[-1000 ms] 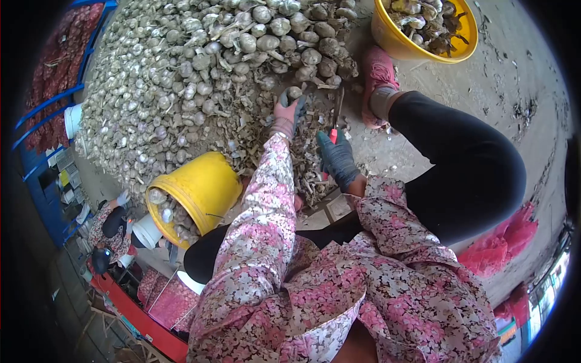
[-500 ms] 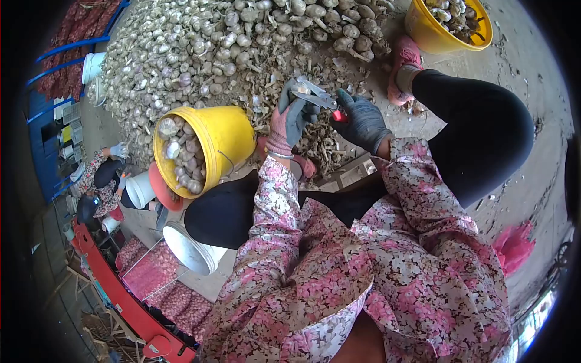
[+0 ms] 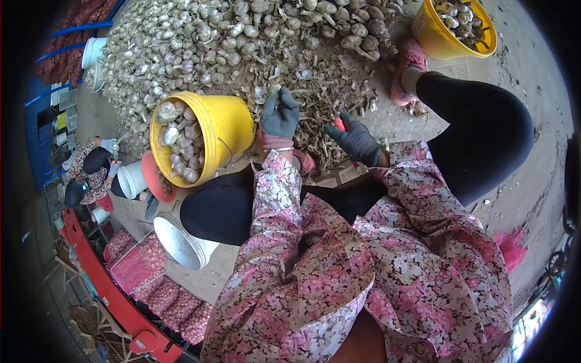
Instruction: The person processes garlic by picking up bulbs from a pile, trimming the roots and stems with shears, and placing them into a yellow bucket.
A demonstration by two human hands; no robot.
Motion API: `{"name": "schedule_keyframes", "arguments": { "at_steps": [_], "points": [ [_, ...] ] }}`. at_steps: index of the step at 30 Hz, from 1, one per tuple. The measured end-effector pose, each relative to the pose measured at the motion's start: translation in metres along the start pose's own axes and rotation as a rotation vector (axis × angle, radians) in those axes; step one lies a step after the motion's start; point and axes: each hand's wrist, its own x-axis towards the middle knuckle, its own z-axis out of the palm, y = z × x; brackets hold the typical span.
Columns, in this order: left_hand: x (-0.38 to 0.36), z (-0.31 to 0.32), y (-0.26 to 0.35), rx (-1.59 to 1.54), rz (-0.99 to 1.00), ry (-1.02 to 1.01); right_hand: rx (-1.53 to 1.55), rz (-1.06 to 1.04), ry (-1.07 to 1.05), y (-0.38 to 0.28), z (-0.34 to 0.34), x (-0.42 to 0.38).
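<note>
My left hand (image 3: 280, 116), in a grey-palmed glove with a pink cuff, is raised over loose garlic skins and stalks. Its fingers are curled, with a pale garlic bulb (image 3: 275, 90) at the fingertips. To the right, my right hand (image 3: 358, 140) in a dark glove is closed on the red-handled clippers (image 3: 339, 124); their blades are hard to make out. The two hands are apart. Left of my left hand, a tilted yellow bucket (image 3: 233, 130) holds garlic bulbs (image 3: 187, 142).
A large garlic heap (image 3: 200, 45) spreads ahead. Another yellow bucket (image 3: 426, 33) with garlic stands at the upper right. A white bucket (image 3: 181, 242) lies beside my left knee. At the far left, another person (image 3: 94, 175) works near a white bucket (image 3: 131, 180). Garlic-filled net bags (image 3: 142, 266) lie lower left.
My hands have moved apart, and the clippers have come away from my left hand. My left hand has turned and shifted slightly left. The view has shifted a little.
</note>
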Motion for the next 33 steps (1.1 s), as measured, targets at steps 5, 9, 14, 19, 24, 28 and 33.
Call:
{"name": "schedule_keyframes", "arguments": {
  "at_steps": [5,9,14,19,24,28,33],
  "points": [
    [-0.023,0.017,-0.028,0.319,0.089,0.030,-0.078,0.074,-0.049,-0.042,0.003,-0.023],
    [-0.042,0.013,-0.046,0.614,0.046,0.010,-0.020,-0.274,0.028,0.005,0.012,0.012],
    [-0.061,0.038,-0.022,0.102,0.212,-0.096,0.385,0.177,-0.117,-0.010,0.003,0.002],
    [-0.073,0.062,0.033,-0.234,0.422,-0.333,0.996,0.326,-0.192,-0.014,-0.008,0.017],
    [0.044,0.015,0.008,0.502,0.231,0.141,1.302,0.389,-0.255,-0.047,-0.027,0.033],
    [0.170,-0.012,-0.030,1.011,0.127,0.418,0.614,0.241,-0.159,-0.006,-0.023,0.057],
    [0.303,-0.051,-0.056,1.423,0.107,0.610,0.475,0.191,0.192,0.007,-0.017,0.065]
  ]
}}
